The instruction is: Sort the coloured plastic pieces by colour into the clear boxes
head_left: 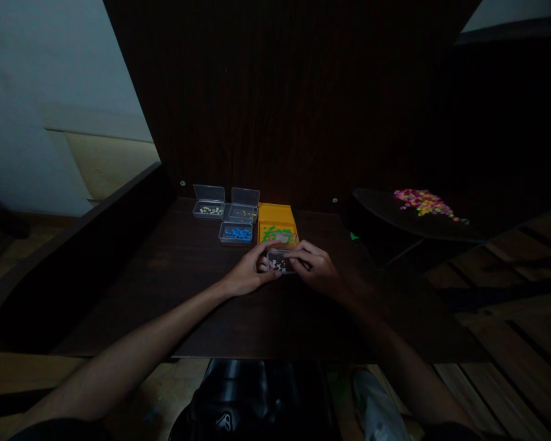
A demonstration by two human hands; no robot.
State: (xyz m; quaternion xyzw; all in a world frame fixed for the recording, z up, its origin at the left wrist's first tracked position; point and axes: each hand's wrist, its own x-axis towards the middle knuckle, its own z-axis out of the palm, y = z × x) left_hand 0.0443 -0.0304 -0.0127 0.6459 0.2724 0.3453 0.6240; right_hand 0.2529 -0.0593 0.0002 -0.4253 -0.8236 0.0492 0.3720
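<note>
A small clear plastic box point(275, 270) with an upright lid holds brown and white pieces. My left hand point(249, 269) is wrapped round its left side, thumb along the front. My right hand point(316, 263) is at the box's right side, with thumb and index finger close together over the pieces. Anything between those fingertips is too dark and small to make out. Just behind stands an open yellow case point(276, 213) with green pieces point(272, 233) in it, its near edge partly hidden by my hands and the clear box.
Left of the yellow case are clear boxes with blue pieces point(239, 233), pale pieces point(211, 210) and yellow pieces point(247, 214). Colourful small pieces point(425, 202) lie heaped on a dark side shelf point(381, 211). A dark upright panel point(275, 110) backs the tabletop point(165, 294).
</note>
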